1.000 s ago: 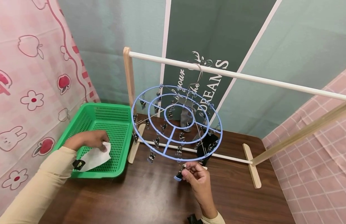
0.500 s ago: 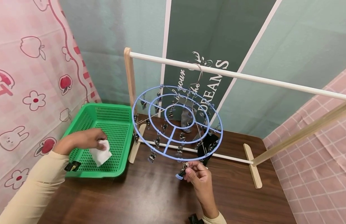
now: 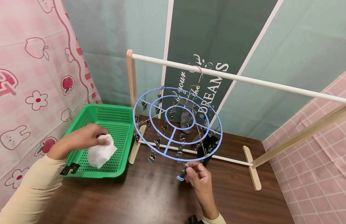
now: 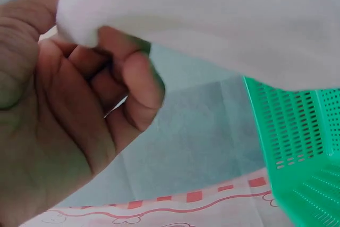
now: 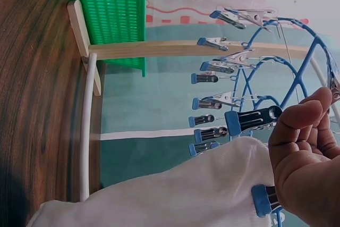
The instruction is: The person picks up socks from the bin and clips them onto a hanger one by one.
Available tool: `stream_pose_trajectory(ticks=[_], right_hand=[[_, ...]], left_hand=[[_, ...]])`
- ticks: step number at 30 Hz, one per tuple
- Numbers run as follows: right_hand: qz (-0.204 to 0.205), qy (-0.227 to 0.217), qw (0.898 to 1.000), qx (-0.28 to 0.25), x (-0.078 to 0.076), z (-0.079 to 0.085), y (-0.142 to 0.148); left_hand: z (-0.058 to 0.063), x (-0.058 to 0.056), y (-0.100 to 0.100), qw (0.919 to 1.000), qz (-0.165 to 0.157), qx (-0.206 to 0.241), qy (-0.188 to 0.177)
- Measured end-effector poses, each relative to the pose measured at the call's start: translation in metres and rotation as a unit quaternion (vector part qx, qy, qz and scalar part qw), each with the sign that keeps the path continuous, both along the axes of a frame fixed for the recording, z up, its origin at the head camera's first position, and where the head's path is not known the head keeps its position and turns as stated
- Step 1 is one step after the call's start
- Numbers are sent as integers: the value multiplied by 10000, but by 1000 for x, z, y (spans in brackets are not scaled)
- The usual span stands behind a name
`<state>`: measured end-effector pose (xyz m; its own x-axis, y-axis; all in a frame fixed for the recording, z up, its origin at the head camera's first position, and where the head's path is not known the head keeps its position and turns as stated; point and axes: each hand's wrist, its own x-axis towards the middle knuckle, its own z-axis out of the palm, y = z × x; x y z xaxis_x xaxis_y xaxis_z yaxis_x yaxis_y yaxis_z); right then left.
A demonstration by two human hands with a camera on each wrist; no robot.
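Note:
Over the green basket (image 3: 125,161), my left hand (image 3: 90,137) pinches a crumpled white sock (image 3: 102,154) between thumb and fingers. The fabric fills the top of the left wrist view (image 4: 223,25). My right hand (image 3: 200,180) grips a metal clip with a blue tip (image 3: 180,178) at the near edge of the round blue clip hanger (image 3: 168,144). In the right wrist view, that clip (image 5: 249,122) points away from the fingers with its tips together. Just beside it, another white sock (image 5: 212,184) hangs from a neighbouring clip (image 5: 261,200).
The hanger hooks over the white bar (image 3: 262,81) of a wooden-ended rack. Several bare clips dangle from its rings. A black sock (image 3: 207,144) and a grey sock (image 3: 187,121) hang from it. A pink patterned curtain (image 3: 35,102) borders the left side.
My left hand has shifted slightly up and left, lifting the white sock, which now hangs bunched below the fingers. My right hand stays at the clip, which has tilted slightly.

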<state>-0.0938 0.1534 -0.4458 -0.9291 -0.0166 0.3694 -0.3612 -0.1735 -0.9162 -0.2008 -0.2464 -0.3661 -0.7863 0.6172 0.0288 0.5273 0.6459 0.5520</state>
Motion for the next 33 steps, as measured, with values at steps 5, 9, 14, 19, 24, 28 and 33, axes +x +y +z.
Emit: stream_pose_trajectory(ticks=[5, 9, 14, 19, 24, 28, 33], right_hand=[[-23, -45, 9999, 89, 0, -1, 0], [-64, -100, 9999, 117, 0, 0, 0], [-93, -64, 9995, 292, 0, 1, -1], [-87, 50, 9992, 398, -1, 2, 0], [-55, 166, 9988, 447, -1, 2, 0], [-24, 39, 9986, 518, -1, 3, 0], [-37, -232, 9984, 516, 0, 5, 0]], left_hand=[[2, 5, 3, 9995, 245, 184, 52], [3, 10, 6, 9988, 371, 323, 77], [5, 17, 12, 9965, 385, 710, 215], [6, 24, 20, 9926, 248, 1185, 60], [6, 31, 28, 9890, -157, 1468, -55], [4, 38, 38, 9866, -342, 1593, 0], [4, 47, 51, 9826, -433, 1808, 21]])
